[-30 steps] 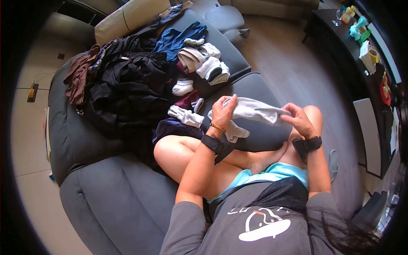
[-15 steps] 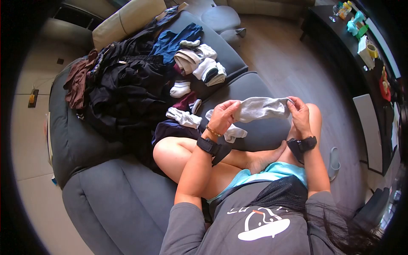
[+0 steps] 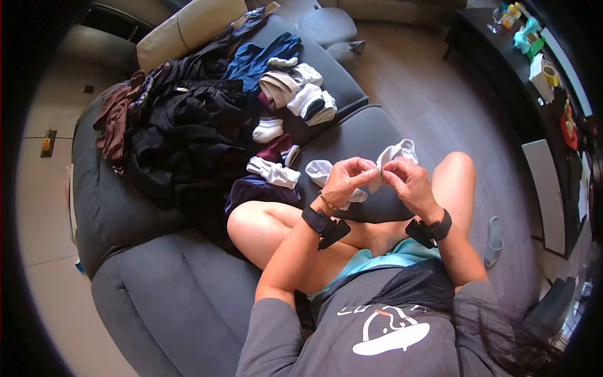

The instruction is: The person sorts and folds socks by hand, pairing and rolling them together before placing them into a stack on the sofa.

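Note:
A light grey sock (image 3: 397, 151) is pinched by the fingertips of both my hands, which are close together above the sofa seat. My left hand (image 3: 349, 181) grips its near end. My right hand (image 3: 409, 183) is closed on it right beside, and the rest of the sock bulges up beyond my fingers. Another whitish sock (image 3: 318, 171) lies on the seat, partly hidden behind my left hand and wrist. By my knee, a white sock (image 3: 274, 172) rests on a dark navy cloth (image 3: 257, 193), near a maroon sock (image 3: 274, 149) and a folded white sock (image 3: 268, 130).
Several folded socks (image 3: 308, 100) are grouped near the far sofa edge. Black clothes (image 3: 182, 135), a blue garment (image 3: 267, 60) and a brown one (image 3: 116, 119) are heaped on the grey sofa (image 3: 169, 301). A slipper (image 3: 494, 242) is on the floor at right.
The sock was stretched sideways between my hands; now it is bunched and its far part points up. My right hand has moved left, close to my left hand.

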`<control>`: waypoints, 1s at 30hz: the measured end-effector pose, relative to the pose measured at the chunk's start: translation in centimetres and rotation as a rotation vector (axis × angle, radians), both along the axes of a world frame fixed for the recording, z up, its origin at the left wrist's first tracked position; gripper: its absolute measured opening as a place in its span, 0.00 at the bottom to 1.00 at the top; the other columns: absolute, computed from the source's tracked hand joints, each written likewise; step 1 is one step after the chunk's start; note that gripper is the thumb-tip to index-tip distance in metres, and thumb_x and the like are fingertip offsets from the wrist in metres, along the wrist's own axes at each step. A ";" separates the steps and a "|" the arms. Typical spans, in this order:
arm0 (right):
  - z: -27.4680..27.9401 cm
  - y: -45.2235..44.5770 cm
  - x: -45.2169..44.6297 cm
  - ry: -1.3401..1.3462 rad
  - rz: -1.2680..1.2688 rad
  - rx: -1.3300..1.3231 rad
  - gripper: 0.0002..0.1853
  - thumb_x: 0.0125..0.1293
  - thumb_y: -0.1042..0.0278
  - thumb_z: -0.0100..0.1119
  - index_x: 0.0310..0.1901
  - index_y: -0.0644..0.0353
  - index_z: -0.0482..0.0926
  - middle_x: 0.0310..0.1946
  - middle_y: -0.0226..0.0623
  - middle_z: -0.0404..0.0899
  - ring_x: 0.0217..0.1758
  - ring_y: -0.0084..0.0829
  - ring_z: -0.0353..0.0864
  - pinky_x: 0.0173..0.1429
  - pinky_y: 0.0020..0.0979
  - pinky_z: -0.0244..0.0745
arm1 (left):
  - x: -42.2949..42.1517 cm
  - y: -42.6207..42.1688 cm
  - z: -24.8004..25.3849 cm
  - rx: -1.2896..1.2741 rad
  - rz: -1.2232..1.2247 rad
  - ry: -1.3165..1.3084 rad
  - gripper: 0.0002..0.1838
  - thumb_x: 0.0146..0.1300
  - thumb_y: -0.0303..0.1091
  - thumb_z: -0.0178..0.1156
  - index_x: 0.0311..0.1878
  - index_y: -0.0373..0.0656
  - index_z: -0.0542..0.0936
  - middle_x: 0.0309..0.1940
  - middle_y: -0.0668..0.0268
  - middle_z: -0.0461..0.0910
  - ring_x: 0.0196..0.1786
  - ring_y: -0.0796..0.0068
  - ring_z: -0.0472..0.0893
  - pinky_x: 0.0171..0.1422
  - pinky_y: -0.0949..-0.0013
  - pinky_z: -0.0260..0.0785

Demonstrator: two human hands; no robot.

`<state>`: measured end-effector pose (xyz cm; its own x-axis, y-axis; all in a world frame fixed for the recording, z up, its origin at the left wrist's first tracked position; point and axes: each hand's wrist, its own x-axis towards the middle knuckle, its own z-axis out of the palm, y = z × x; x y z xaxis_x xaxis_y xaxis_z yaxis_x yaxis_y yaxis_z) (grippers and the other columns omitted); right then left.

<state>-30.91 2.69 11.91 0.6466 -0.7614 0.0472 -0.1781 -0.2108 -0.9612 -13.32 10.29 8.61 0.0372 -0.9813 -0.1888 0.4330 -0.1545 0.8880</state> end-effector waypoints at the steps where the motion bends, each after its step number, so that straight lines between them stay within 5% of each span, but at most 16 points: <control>1: 0.1 0.1 0.0 0.017 0.003 -0.067 0.05 0.60 0.78 0.58 0.37 0.67 0.77 0.29 0.40 0.79 0.32 0.31 0.81 0.37 0.28 0.76 | 0.0 0.0 0.1 -0.001 0.002 0.002 0.06 0.61 0.31 0.63 0.37 0.38 0.79 0.39 0.66 0.79 0.38 0.82 0.76 0.43 0.78 0.70; 10: -0.5 0.3 -0.2 -0.019 -0.117 -0.144 0.02 0.59 0.80 0.57 0.34 0.67 0.76 0.30 0.41 0.77 0.31 0.33 0.80 0.37 0.29 0.75 | -0.1 -0.1 -0.8 -0.015 0.007 0.051 0.08 0.63 0.31 0.61 0.36 0.37 0.75 0.40 0.66 0.78 0.41 0.80 0.77 0.48 0.74 0.73; 17: -1.4 0.5 -0.6 -0.051 -0.113 -0.161 0.04 0.59 0.80 0.57 0.36 0.66 0.75 0.33 0.41 0.77 0.34 0.34 0.80 0.39 0.29 0.75 | -0.3 -0.1 0.1 0.005 0.125 -0.423 0.10 0.60 0.29 0.62 0.41 0.36 0.73 0.38 0.67 0.78 0.37 0.84 0.77 0.42 0.79 0.72; 20: -1.0 0.6 -0.6 -0.051 -0.088 -0.214 0.04 0.59 0.80 0.57 0.36 0.66 0.75 0.34 0.41 0.77 0.35 0.34 0.80 0.40 0.29 0.75 | -0.7 -0.1 1.6 -0.271 0.167 -0.920 0.10 0.58 0.32 0.64 0.41 0.39 0.78 0.35 0.66 0.76 0.36 0.77 0.76 0.40 0.74 0.70; 26: -0.8 0.8 -0.5 -0.026 -0.062 -0.204 0.04 0.60 0.79 0.56 0.38 0.66 0.75 0.36 0.41 0.78 0.35 0.33 0.79 0.41 0.27 0.75 | -1.0 0.1 0.5 -0.200 0.111 -0.922 0.09 0.58 0.33 0.64 0.39 0.39 0.80 0.37 0.62 0.75 0.37 0.71 0.77 0.39 0.72 0.72; 30: -3.2 -0.7 -1.3 0.018 -0.207 0.040 0.08 0.62 0.73 0.57 0.42 0.65 0.75 0.37 0.41 0.78 0.36 0.32 0.79 0.42 0.29 0.75 | -0.6 0.1 0.2 -0.215 0.148 -0.935 0.09 0.57 0.32 0.63 0.38 0.39 0.80 0.39 0.61 0.75 0.37 0.70 0.78 0.39 0.71 0.73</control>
<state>-32.16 1.97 8.74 0.4763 -0.8792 0.0048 -0.2305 -0.1301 -0.9643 -13.94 10.34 8.85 0.2071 -0.9648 0.1621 -0.4598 0.0503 0.8866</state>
